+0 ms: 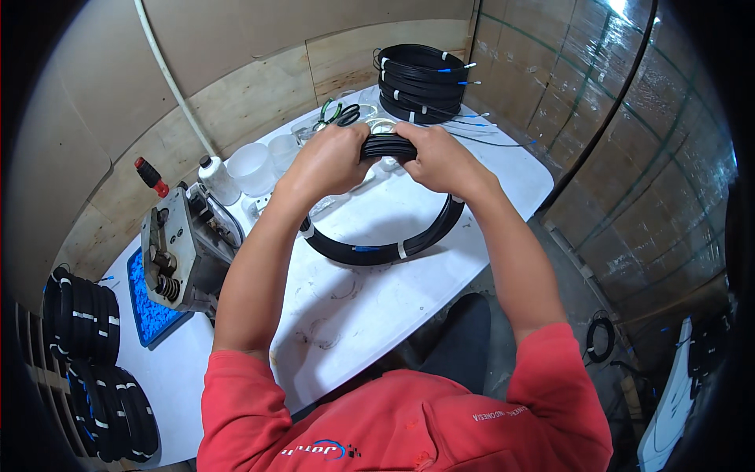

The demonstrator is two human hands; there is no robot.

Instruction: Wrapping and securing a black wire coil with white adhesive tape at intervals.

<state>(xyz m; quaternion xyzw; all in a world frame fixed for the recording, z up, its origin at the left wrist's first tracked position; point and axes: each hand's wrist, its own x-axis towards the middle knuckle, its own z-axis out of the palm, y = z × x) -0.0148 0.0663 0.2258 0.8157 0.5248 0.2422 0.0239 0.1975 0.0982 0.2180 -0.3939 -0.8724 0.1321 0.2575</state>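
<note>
A large coil of black cable point(429, 238) is held over the white table, bound at intervals with white tape. A small blue piece shows on its near side. My left hand point(334, 157) grips the far side of the coil, with its fingers curled round the bundle. Close beside it, my right hand point(442, 156) is closed on the same bundle, thumb along the cable. A short stretch of black strands shows between the two hands. The coil's near side hangs low over the tabletop; whether it touches, I cannot tell.
Stacked black cable coils point(421, 86) stand at the table's far end. On the left are a metal machine point(189, 252), a tray of blue pieces point(149, 307), a white bottle point(219, 181), a white tub point(252, 169) and more coils point(82, 318). Wrapped boxes point(598, 118) rise at right.
</note>
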